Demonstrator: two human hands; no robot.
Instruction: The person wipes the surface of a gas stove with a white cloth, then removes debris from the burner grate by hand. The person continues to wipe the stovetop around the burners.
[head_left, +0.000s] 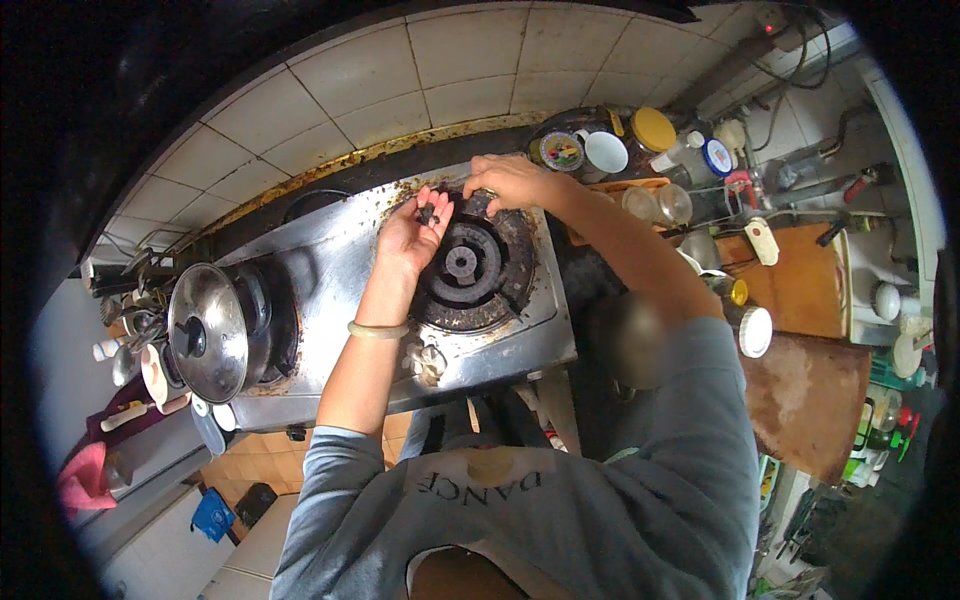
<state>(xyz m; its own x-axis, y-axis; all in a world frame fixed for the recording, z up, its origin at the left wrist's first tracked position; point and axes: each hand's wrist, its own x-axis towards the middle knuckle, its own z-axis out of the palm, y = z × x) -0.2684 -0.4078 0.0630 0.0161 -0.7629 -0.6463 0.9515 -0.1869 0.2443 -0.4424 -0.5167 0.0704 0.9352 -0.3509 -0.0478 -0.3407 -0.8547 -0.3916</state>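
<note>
A stainless-steel gas stove lies before me, its right burner bare and grimy. Over that burner's left back part my left hand is turned palm up, with small dark bits on its cupped fingers. My right hand reaches palm down to the burner's back edge, fingers bent and apart; whether the fingertips pinch anything cannot be told. A crumpled pale cloth or tissue lies near the stove's front edge. On the left burner stands a pot with a glass lid.
Jars and a white bowl stand behind my right arm, beside an orange tray. Wooden boards lie at the right. Kitchen utensils crowd the far left. A tiled wall rises behind the stove.
</note>
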